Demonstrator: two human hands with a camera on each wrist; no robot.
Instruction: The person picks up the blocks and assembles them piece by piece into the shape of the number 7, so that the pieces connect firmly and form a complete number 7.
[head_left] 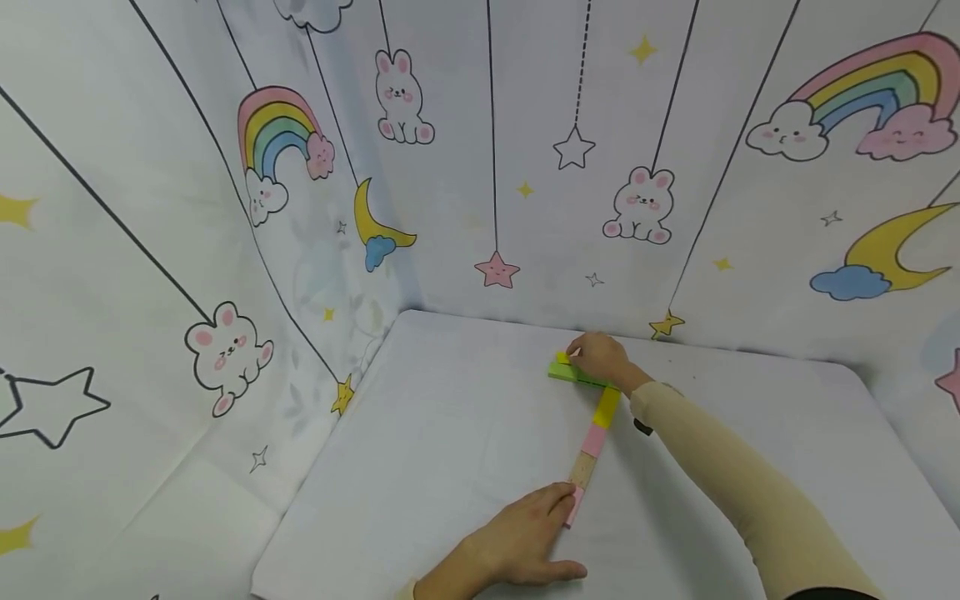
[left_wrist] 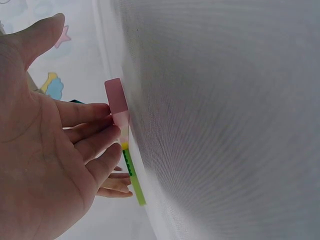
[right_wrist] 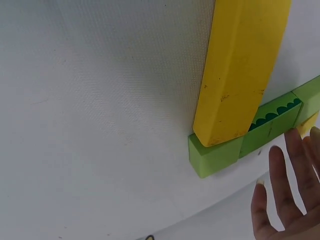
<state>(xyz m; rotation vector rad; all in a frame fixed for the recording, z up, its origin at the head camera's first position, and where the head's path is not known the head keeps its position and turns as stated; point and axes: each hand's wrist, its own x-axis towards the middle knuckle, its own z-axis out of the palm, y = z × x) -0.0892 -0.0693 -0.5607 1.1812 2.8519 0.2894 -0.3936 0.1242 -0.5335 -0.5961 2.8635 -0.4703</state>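
Note:
A line of blocks lies on the white tabletop: a yellow block (head_left: 606,408), a pink block (head_left: 594,441), a wood-coloured block (head_left: 582,471) and another pink block (head_left: 573,510) nearest the body. Straight fingers of my left hand (head_left: 517,537) touch the side of that nearest pink block (left_wrist: 116,95), thumb held apart. Across the far end runs a row of green blocks (head_left: 562,372), one with dark scallops (right_wrist: 276,121). Beyond this row, my right hand (head_left: 602,357) pinches a small yellow block (head_left: 563,357) between its fingertips, which partly hide it.
White cloth covers the tabletop (head_left: 435,417). Behind and to the left stand cloth walls (head_left: 450,192) printed with rabbits, rainbows, moons and stars. The table's back edge runs just behind the right hand.

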